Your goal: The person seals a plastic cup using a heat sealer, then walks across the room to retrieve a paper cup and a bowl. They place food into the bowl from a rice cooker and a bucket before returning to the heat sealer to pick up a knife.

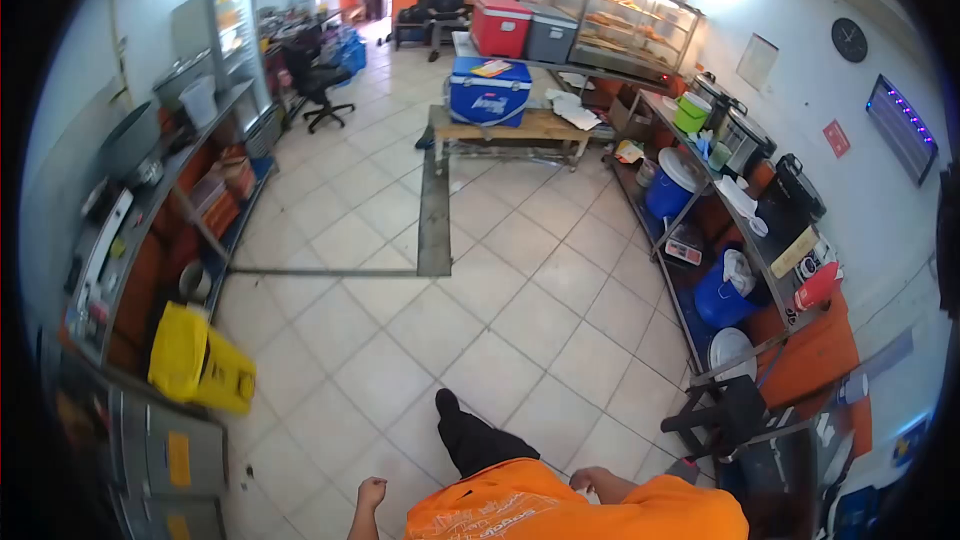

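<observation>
At the bottom of the head view, my left hand (371,491) hangs beside the orange shirt (510,502), its fingers curled and nothing visible in them. My right hand (590,481) is near the front of the shirt, closed around something whitish, partly hidden, that I cannot make out. One leg in black trousers (482,443) and a dark shoe (447,401) extend forward over the tiled floor (400,360). Neither hand touches the shelves or the bin.
A yellow bin (202,360) stands at left beside a metal counter (150,215). Ahead, a blue cooler (489,95) rests on a wooden table (550,128). Blue barrels (722,295), a black stool (728,414) and shelving line the right. A person (446,8) sits far back.
</observation>
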Demonstrator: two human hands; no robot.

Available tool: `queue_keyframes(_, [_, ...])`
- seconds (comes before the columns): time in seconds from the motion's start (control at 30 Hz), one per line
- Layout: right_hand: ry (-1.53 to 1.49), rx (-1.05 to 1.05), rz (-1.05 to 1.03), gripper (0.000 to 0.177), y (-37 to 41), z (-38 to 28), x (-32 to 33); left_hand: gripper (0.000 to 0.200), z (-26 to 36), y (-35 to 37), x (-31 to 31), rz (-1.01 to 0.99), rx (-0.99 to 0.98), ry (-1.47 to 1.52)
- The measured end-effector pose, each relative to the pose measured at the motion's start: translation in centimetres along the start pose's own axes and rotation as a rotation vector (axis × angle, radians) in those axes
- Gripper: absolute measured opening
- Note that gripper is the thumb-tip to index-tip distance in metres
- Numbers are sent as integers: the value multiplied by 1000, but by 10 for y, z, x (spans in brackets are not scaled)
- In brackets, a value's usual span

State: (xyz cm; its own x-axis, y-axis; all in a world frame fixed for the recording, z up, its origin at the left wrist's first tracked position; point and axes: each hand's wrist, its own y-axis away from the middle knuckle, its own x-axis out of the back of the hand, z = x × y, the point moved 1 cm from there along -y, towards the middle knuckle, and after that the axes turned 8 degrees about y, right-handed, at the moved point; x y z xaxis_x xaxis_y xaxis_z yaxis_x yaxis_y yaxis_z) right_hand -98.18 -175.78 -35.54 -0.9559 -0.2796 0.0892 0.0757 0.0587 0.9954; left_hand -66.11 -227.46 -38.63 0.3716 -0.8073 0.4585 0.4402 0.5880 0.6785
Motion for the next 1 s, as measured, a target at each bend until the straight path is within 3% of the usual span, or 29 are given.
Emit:
queue_keyframes(0.03, [-142,-61,-93,57,42,-39,28,26,28,-32,14,3,-33,37])
queue_keyframes(0.13, [-462,91,-11,47,-5,-92,115,26,113,-117,44,3,-46,106])
queue_keyframes(0.2, [-536,192,412,39,-56,-144,221,26,173,-143,65,-16,-183,-89])
queue_keyframes(0.23, [-288,180,668,37,-52,-179,286,27,209,-139,75,-51,-291,-274])
queue_keyframes(0.27, [-181,246,1018,23,-74,-210,343,30,237,-145,84,-83,-259,-269])
queue_keyframes(0.3, [-465,230,848,26,-44,-254,406,35,256,-154,91,-119,-226,-262])
queue_keyframes(0.33, [-367,381,1091,33,-43,-293,463,43,264,-173,92,-92,-163,-106])
queue_keyframes(0.37, [-506,372,867,34,13,-348,522,43,274,-192,99,-89,-164,-104])
queue_keyframes(0.47, [-110,816,1306,30,-14,-453,675,43,306,-255,126,14,-127,221])
queue_keyframes(0.53, [-422,768,1024,28,21,-503,734,40,323,-301,157,6,-80,146])
queue_keyframes(0.57, [-425,755,1009,28,15,-513,754,38,341,-327,172,-16,-66,69])
queue_keyframes(0.6, [-382,649,940,28,9,-518,773,35,405,-326,209,-37,6,27])
queue_keyframes(0.7, [-302,427,788,25,-17,-512,809,35,403,-485,244,-45,-71,-257])
queue_keyframes(0.77, [-363,205,649,30,-44,-497,791,37,505,-599,290,-296,-114,-480])
queue_keyframes(0.83, [-367,83,369,35,-45,-494,780,39,571,-685,307,-239,-297,-623])
queue_keyframes(0.87, [-421,-14,243,35,-67,-490,775,39,624,-704,314,-81,-438,-308])
queue_keyframes(0.9, [-431,-108,104,37,-113,-471,760,37,660,-751,316,-204,-502,-507])
queue_keyframes(0.93, [-205,4,84,36,-184,-424,743,35,714,-763,322,-197,-426,-341])
queue_keyframes(1.0, [-501,489,488,28,-105,-442,749,33,816,-795,339,-154,-440,-205])
